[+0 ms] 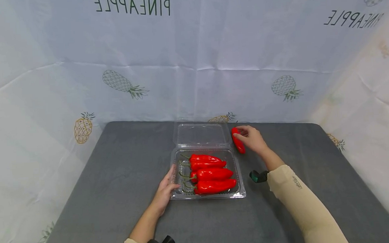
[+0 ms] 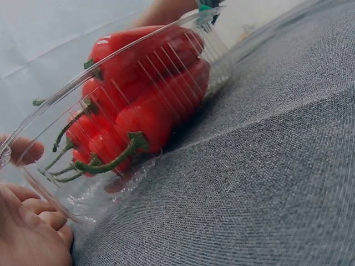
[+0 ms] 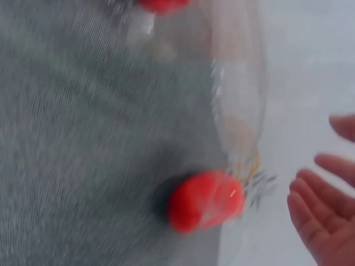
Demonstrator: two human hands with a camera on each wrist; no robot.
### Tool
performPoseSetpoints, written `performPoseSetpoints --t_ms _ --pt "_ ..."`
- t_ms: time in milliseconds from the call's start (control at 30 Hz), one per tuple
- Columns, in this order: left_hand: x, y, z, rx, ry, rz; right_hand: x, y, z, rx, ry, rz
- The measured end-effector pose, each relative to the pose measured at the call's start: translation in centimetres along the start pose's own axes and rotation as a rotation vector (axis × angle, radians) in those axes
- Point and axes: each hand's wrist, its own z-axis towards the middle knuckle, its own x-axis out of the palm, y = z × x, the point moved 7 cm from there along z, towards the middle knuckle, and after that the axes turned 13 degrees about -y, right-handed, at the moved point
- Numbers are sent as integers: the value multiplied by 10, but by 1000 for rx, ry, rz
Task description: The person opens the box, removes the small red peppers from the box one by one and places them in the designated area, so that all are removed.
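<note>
- Head view shows a pale, creased cloth backdrop (image 1: 190, 44) printed with outline pineapples and the mirrored word PINEAPPLE; six pineapple prints show clearly.
- One dark grey table (image 1: 102, 185) with a fine woven, felt-like texture fills the lower part.
- One clear, ribbed plastic clamshell box (image 1: 207, 196) sits at the table's middle, its hinged lid (image 1: 200, 134) lying open and flat on the far side.
- Three glossy, long red peppers with curling green stems (image 1: 210, 174) lie side by side in the box's tray, stems pointing to the person's left.
- One more smooth red pepper (image 1: 238, 143) lies on the table just beside the lid's right edge.
- Right hand (image 1: 253, 138), in a beige sleeve, rests over that loose pepper with fingers relaxed and spread; the blurred right wrist view shows the palm apart from it, gripping nothing.
- Left hand (image 1: 166, 191) lies against the box's left edge, thumb on the rim, fingers (image 2: 39, 213) loosely bent beside the wall.
</note>
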Motion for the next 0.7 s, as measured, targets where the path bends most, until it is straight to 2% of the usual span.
performPoseSetpoints --t_ms 300,467,700 --pt "0 1 0 -7 1 -6 24 47 -27 -231 263 41" --pt "0 1 0 -8 2 -2 34 63 -40 -238 396 88" --pt "-1 1 0 -11 -8 9 48 78 -52 -263 514 43"
